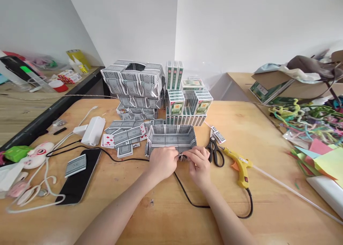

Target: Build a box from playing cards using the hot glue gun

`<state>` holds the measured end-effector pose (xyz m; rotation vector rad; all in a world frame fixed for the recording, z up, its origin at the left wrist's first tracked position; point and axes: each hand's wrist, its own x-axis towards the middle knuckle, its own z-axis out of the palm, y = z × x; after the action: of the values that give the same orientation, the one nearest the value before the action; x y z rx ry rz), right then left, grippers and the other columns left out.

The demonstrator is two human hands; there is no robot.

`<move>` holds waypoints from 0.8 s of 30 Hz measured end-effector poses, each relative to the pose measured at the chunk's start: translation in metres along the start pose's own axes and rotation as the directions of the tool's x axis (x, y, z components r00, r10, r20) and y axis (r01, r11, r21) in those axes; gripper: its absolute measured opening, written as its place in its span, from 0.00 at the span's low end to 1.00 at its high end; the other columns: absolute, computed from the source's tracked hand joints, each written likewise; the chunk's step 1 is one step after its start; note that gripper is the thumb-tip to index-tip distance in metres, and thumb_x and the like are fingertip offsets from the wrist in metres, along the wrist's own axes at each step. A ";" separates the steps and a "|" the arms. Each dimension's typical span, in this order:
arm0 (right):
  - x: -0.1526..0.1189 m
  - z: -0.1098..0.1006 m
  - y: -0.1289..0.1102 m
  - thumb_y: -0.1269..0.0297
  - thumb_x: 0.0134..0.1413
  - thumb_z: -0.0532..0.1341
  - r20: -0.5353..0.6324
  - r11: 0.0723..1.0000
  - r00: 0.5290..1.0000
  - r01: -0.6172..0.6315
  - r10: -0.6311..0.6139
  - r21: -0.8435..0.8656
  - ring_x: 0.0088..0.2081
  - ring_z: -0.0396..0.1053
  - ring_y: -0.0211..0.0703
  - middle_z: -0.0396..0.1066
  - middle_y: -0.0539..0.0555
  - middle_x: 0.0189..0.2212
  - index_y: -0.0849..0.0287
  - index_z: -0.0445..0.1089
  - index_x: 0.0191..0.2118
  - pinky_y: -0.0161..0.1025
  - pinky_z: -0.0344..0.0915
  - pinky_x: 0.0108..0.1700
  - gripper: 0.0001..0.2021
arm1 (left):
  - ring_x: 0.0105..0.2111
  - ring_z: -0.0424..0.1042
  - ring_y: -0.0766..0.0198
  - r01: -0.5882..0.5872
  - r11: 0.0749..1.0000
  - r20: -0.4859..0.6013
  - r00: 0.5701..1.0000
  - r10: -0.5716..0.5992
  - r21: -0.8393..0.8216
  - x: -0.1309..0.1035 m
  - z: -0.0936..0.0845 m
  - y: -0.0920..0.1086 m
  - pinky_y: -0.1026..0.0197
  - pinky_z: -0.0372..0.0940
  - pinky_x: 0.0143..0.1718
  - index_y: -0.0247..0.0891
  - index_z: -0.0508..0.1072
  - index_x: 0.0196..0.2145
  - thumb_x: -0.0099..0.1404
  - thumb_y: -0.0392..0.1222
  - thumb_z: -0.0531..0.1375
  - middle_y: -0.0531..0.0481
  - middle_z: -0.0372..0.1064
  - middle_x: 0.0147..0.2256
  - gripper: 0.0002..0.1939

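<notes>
An open box made of playing cards (171,141) stands on the wooden table (128,216), grey patterned backs showing inside. At its front wall, my left hand (164,162) has its fingers curled over the near edge. My right hand (198,163) pinches the same wall near the right front corner, fingers bent. Both hands' fingertips nearly meet at a small dark-and-white part of the wall. Loose cards (125,136) lie scattered left of the box. Black-handled scissors (214,152) rest just right of my right hand, beside a yellow glue gun (241,166).
Behind the box stand a stack of finished card boxes (136,84) and green card packs (187,105). A black phone (80,180), a white adapter (93,131) and cables lie left. Coloured paper (321,155) and pipe cleaners (316,116) are at right.
</notes>
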<state>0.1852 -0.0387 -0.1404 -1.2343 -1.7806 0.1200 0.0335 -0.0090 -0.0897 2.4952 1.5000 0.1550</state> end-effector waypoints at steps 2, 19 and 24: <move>0.000 0.000 0.000 0.78 0.51 0.51 0.000 1.000 1.000 0.002 -0.002 0.004 0.37 0.63 0.44 0.72 0.49 0.30 0.53 0.70 0.36 0.47 0.52 0.42 0.15 | 0.29 0.70 0.63 0.019 1.000 0.018 1.000 -0.019 -0.014 0.001 -0.001 0.000 0.61 0.49 0.24 0.40 0.71 0.25 0.61 0.39 0.51 0.54 0.70 0.28 0.11; -0.001 0.000 0.003 0.78 0.50 0.52 -0.007 1.000 1.000 0.011 -0.011 0.011 0.37 0.63 0.44 0.72 0.50 0.30 0.52 0.70 0.36 0.47 0.53 0.42 0.15 | 0.36 0.70 0.62 -0.020 0.967 0.102 0.994 0.048 -0.255 0.000 -0.017 -0.008 0.63 0.57 0.33 0.47 0.73 0.38 0.59 0.41 0.54 0.56 0.72 0.38 0.10; -0.001 -0.001 0.002 0.78 0.49 0.52 0.002 1.000 1.000 0.000 0.000 0.018 0.37 0.63 0.44 0.72 0.50 0.30 0.53 0.71 0.36 0.47 0.54 0.42 0.16 | 0.34 0.71 0.61 0.166 0.959 0.124 0.982 -0.140 -0.230 0.004 -0.015 -0.004 0.62 0.56 0.28 0.49 0.75 0.33 0.57 0.45 0.55 0.57 0.74 0.33 0.09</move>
<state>0.1868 -0.0386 -0.1413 -1.2222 -1.7774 0.1368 0.0294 -0.0016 -0.0760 2.1561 1.5249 0.1633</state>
